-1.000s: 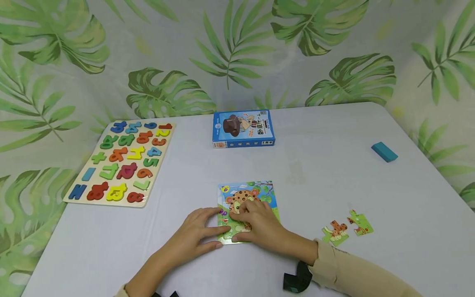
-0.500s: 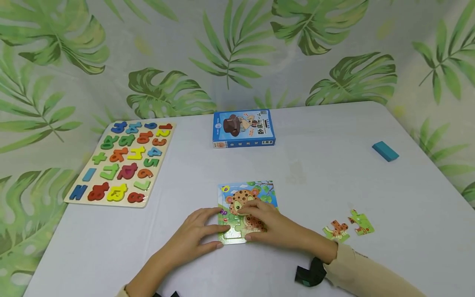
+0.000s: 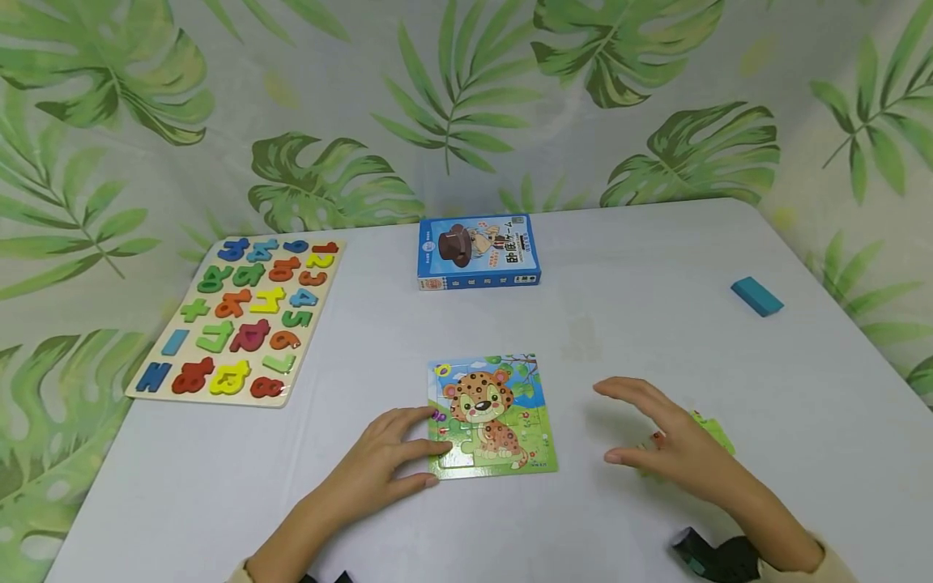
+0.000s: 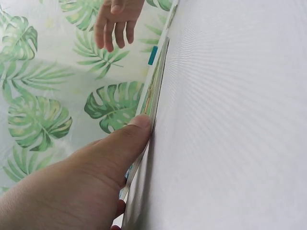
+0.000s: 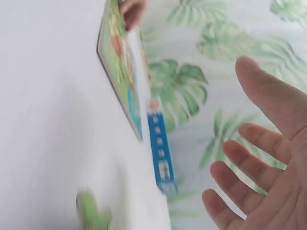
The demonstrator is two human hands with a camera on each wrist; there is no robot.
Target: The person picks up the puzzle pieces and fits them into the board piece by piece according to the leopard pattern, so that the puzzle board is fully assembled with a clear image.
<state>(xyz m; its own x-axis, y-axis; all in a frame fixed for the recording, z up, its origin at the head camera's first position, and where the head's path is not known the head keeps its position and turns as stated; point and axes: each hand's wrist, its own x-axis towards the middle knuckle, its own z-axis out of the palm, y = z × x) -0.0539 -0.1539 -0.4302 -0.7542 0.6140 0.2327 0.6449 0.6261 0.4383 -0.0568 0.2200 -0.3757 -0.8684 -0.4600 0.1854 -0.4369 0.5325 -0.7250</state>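
Observation:
A square jigsaw puzzle [image 3: 535,417] with a spotted leopard cub on it lies flat on the white table. At its left edge my left hand [image 3: 386,457] rests with fingers spread, a fingertip on the lower left part, where a piece-shaped outline shows. In the left wrist view the left thumb [image 4: 115,148] lies along the puzzle's edge [image 4: 154,103]. To the right of the puzzle, my right hand [image 3: 681,449] hovers with fingers apart and nothing between them. Below it is a green puzzle piece [image 3: 717,431]; a second, spotted piece is mostly hidden by the hand.
A number board [image 3: 182,364] with coloured numerals stands at the left. A blue game box [image 3: 477,251] lies at the back middle, and a teal block [image 3: 756,297] is near the right edge. Leaf-patterned cloth [image 3: 466,105] hangs behind the table.
My right hand has lifted off the puzzle and moved right, over the two loose pieces. The leopard picture is now uncovered. The left hand has stayed put.

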